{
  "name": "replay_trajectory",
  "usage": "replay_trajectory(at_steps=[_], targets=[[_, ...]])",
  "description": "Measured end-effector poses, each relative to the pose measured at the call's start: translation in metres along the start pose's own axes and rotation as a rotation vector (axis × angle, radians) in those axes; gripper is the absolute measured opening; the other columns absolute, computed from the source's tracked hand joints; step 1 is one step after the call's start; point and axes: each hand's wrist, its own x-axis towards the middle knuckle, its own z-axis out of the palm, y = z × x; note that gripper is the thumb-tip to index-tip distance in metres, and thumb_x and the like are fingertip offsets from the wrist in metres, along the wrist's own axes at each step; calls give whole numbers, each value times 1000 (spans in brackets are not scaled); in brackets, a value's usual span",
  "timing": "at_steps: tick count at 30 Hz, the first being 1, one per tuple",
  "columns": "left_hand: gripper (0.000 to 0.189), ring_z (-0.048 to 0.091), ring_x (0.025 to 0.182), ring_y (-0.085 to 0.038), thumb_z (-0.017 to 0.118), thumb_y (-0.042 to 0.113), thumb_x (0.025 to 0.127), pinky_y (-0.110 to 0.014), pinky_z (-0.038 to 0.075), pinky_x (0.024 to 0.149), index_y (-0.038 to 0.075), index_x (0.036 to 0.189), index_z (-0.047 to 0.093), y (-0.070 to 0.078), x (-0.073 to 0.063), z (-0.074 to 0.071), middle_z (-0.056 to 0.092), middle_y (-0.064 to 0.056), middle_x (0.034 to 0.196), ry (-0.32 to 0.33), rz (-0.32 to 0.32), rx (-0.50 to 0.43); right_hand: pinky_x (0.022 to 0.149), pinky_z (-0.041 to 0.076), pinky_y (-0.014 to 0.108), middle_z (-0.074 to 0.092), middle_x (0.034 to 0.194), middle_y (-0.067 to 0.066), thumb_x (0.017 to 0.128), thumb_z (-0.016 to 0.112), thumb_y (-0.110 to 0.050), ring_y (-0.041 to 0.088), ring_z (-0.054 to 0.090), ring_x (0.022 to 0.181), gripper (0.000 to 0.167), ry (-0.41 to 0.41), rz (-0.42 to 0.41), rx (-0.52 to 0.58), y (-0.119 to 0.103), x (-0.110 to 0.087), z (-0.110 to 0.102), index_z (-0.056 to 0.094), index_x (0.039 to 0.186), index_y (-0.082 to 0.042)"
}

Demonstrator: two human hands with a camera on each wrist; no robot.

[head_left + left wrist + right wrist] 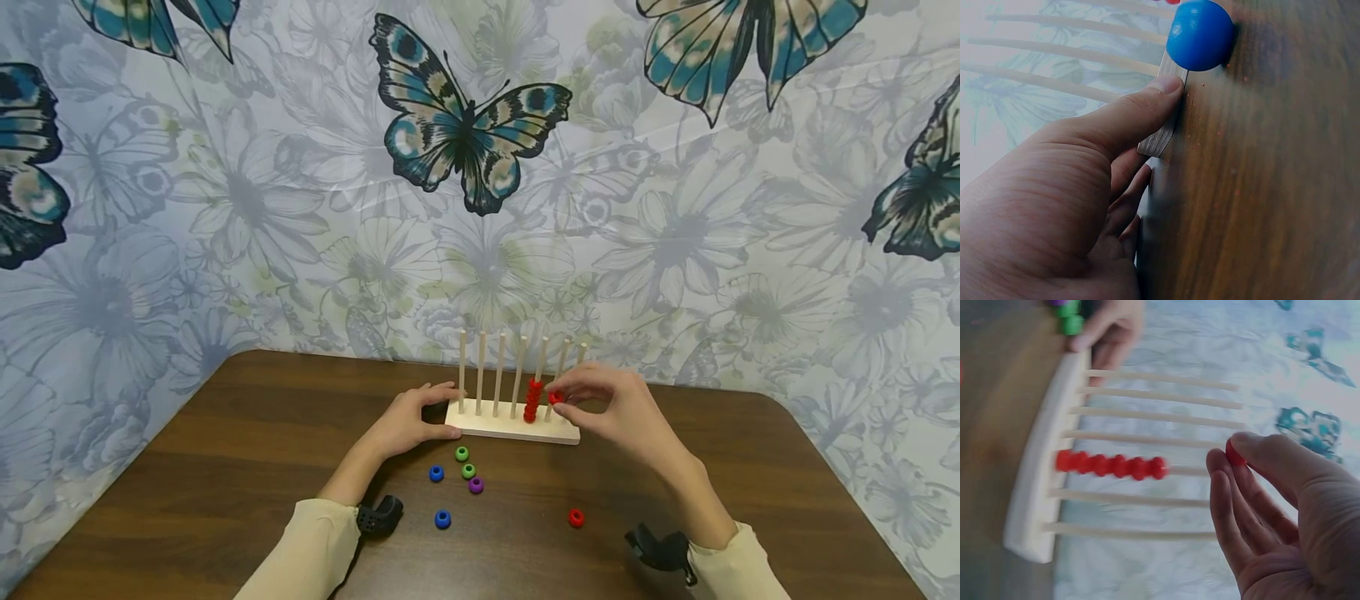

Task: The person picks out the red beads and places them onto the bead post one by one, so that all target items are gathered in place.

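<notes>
A wooden peg rack (517, 431) stands on the table, with several thin upright pegs on a pale base. One peg carries a stack of red beads (532, 402). My left hand (408, 422) grips the rack's left end, thumb along the front edge and fingers behind, as the left wrist view shows. Between thumb and fingertips, my right hand (615, 410) pinches a single red bead (1235, 453). In the right wrist view that bead is close to the peg tips, level with the upper part of the loaded peg.
In front of the rack lie loose beads: two green (462, 454), two blue (442, 520) and one purple (476, 485). A lone red bead (576, 518) lies farther right. Behind the brown table (247, 467) hangs a butterfly-printed cloth (322, 250).
</notes>
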Motion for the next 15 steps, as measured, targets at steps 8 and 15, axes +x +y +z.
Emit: replay_trajectory(at_steps=[8,15], targets=[[62,26,154,-57,86,30,90,-72,21,124,14,146,65,-1,-1,2,46,-16,164,-4,3,8,86,63,26,75,108,1,89,82,1,13,75,94,29,213,-99,-4,-17,25,-5,80,115,-12],[62,26,154,-56,86,29,90,-74,20,124,14,146,65,0,-2,0,47,-16,163,1,-8,4,85,61,21,79,100,1,88,84,0,16,75,90,24,379,-120,-155,-21,48,4,83,109,-11]])
